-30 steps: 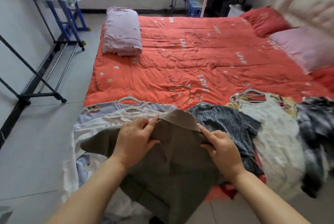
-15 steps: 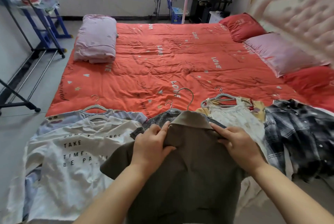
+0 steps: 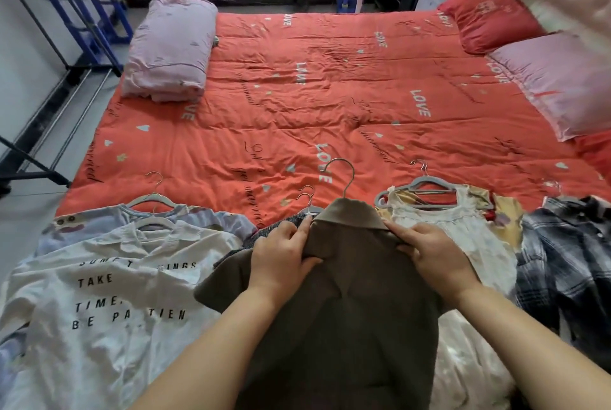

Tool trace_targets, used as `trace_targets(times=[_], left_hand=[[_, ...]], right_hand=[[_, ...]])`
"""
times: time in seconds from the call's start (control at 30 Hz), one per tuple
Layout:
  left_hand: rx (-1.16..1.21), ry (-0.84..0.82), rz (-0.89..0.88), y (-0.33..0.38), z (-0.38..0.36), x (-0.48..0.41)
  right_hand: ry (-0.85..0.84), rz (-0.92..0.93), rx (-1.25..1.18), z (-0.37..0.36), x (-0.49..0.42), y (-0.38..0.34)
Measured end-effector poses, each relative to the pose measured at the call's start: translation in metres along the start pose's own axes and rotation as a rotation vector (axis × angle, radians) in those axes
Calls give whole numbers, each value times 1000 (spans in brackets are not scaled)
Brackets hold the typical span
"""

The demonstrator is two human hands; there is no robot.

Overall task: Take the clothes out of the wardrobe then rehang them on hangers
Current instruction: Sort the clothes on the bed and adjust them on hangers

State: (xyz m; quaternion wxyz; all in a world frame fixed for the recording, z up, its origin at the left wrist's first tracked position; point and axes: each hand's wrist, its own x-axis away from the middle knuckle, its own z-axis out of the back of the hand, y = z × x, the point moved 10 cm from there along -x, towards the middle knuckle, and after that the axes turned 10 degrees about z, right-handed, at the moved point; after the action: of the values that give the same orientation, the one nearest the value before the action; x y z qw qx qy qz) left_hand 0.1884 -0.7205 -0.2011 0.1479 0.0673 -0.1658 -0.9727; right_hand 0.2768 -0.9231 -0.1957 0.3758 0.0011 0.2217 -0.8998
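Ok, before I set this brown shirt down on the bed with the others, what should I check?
1. Hanger in the brown shirt: hook sticks out above the collar: ok.
2. Grip: left hand and right hand each pinch a shoulder: ok.
3. Collar turned down: ok.
4. Buttons fastened: front hidden, cannot tell.
5. Own spot on the bedspread: the shirt lies over the grey speckled top, between the white T-shirt and the cream dress: not ok.
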Motion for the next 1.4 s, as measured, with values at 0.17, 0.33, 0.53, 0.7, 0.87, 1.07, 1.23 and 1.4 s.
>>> trace_targets(times=[0.17,0.33,0.53,0.7,0.87,1.07,1.23,1.4], left_hand=[[15,-78,59,-29,-32,-41],[-4,-147,147,-58,-60,-72],[-39,-206,238,-90,-117,-114],[-173,-335,338,-119,-189,-140],[-225,-557,423,-125,-247,-121],[-203,-531,408,-112,-238,-112],[-192,-490,394,-105,-201,-114],[-215,-412,391,-98,-143,-108]], right_hand=[[-42,-46,-21,-33,-39,20],[-73,-35,-27,-69,-77,33],[-155,-12,-95,-142,-124,82],[-225,-97,3,-202,-142,122],[-437,-171,-22,-262,-113,139],[-398,-127,-37,-255,-100,127],[-377,-139,-33,-227,-109,106],[-303,-61,-52,-194,-123,63]])
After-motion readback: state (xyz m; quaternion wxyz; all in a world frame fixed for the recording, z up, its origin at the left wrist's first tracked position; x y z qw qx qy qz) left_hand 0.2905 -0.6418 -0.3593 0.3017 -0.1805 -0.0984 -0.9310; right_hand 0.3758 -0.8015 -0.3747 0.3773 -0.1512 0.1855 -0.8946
